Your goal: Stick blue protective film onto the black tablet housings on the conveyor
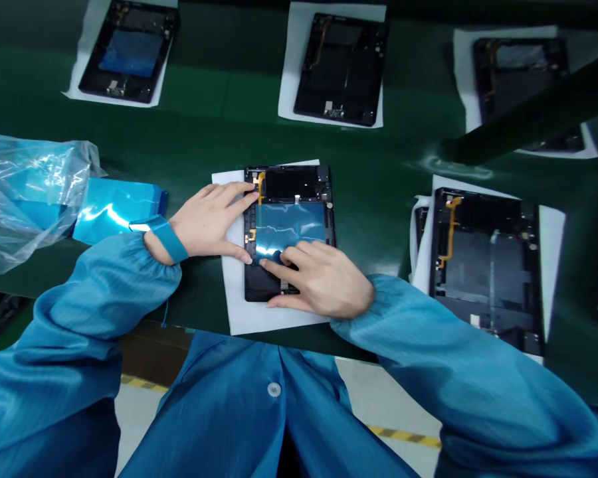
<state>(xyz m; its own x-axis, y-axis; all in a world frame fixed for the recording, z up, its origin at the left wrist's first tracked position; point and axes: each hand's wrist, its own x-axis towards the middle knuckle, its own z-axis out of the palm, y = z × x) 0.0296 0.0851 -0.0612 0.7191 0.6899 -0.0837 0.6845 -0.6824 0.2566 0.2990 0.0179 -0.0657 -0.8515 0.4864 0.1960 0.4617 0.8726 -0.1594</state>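
Left hand touching black device, right hand at blue film

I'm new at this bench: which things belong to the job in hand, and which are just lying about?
In the job:
device, left hand on its edge
blue film, right hand on it
white sheet beneath
probably film stack, plastic bag

Apparently lying by:
right device
three far devices
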